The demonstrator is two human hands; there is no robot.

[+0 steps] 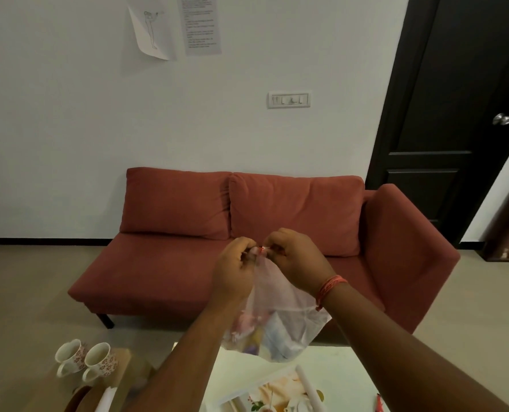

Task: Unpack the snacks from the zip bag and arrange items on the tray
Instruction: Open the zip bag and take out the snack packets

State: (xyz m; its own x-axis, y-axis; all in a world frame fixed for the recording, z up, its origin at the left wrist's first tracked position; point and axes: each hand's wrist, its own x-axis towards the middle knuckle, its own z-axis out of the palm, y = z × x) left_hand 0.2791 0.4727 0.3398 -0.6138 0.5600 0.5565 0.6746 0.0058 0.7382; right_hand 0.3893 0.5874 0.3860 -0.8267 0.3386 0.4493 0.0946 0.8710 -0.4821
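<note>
Both hands, left hand (237, 264) and right hand (294, 257), pinch zip bag (277, 319) top, held over white table (330, 367). Two cups (85, 359) lower left; red sofa (247, 233) against white wall (69, 114)

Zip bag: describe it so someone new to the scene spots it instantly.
Start at the red sofa against the white wall; in front of it both hands meet in mid-air. The zip bag hangs from them, its top pinched between the left hand and right hand. It is the only translucent plastic thing held up, with pastel snack packets bunched at its bottom.
</note>
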